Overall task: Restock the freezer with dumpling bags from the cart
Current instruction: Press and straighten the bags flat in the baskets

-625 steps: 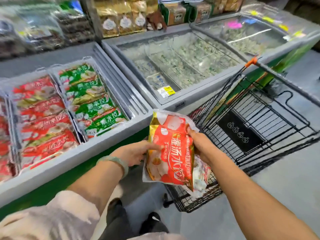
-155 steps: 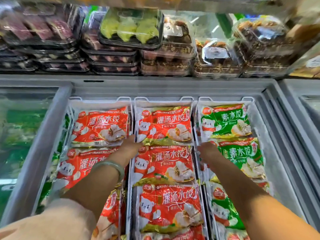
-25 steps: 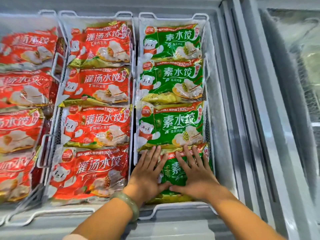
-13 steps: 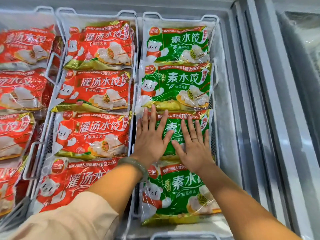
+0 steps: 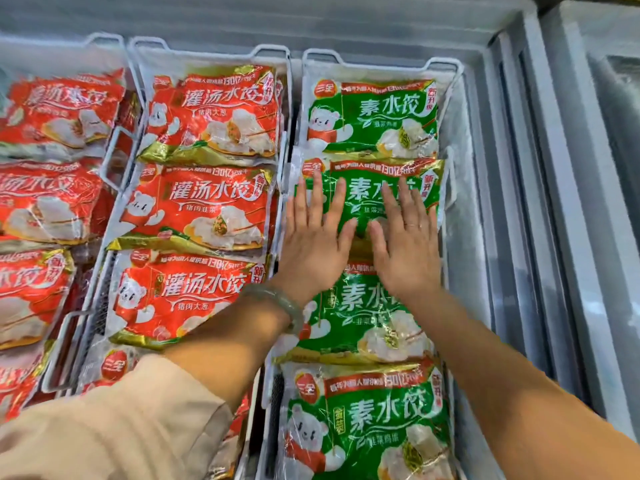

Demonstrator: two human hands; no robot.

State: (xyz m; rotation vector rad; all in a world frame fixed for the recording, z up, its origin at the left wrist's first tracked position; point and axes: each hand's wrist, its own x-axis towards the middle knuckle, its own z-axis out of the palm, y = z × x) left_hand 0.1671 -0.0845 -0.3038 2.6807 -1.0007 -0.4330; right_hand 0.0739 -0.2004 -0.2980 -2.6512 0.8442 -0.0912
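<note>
The open chest freezer [image 5: 485,188] holds white wire baskets of dumpling bags. In the right basket [image 5: 381,58] lie several green dumpling bags in a row. My left hand [image 5: 313,237] and my right hand [image 5: 405,244] rest flat, fingers spread, side by side on the second green bag from the back [image 5: 367,202]. Neither hand grips anything. The green bag behind it [image 5: 374,116] and the two nearer ones [image 5: 367,317] [image 5: 363,424] lie flat. Red dumpling bags [image 5: 207,112] fill the middle basket. The cart is out of view.
More red bags [image 5: 52,202] fill the left basket, partly cut off by the frame edge. The freezer's sliding lid rails [image 5: 540,202] run along the right side, with a neighbouring freezer's glass lid [image 5: 616,116] beyond. A strip of bare frosted freezer wall lies right of the green bags.
Both hands have slid away from me along the green row, from the nearest bag to the third and now onto the second bag from the back, still flat and open.
</note>
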